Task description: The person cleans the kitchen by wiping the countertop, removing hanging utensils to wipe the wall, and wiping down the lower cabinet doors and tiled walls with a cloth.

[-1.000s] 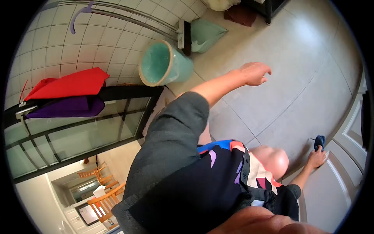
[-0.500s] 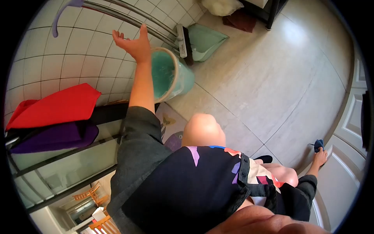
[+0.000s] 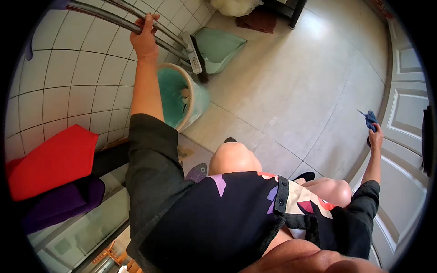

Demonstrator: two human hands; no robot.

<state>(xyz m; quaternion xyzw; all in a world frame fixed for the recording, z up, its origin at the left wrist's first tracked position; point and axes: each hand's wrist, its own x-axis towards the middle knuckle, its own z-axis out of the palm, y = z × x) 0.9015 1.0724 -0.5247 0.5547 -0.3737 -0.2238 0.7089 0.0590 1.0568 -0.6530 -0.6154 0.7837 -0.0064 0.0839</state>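
Note:
My left hand (image 3: 144, 42) is closed round a metal pole (image 3: 107, 17) at the upper left. A second metal pole (image 3: 173, 34) runs close alongside, at the fingertips. The poles lead down to a broom head (image 3: 195, 57) with dark bristles and a pale green dustpan (image 3: 221, 45). Below my left forearm stands a teal waste bin (image 3: 200, 99) with a beige rim, a clear liner and some pale scraps inside. Far to the right, my right hand (image 3: 376, 135) is closed on a small dark blue bundle (image 3: 371, 119), cloth-like, with a thin strand sticking out.
White panelled doors (image 3: 400, 168) line the right side. A tiled wall (image 3: 59, 68) rises on the left, above a red cloth (image 3: 54, 159) and a purple cloth (image 3: 68, 200). A black furniture leg (image 3: 297, 14) stands on the tiled floor (image 3: 291, 86) at the back.
My left hand, open beside the poles before, has closed on one of them. My right hand has moved forward with the blue bundle. The view has shifted, showing scraps in the bin.

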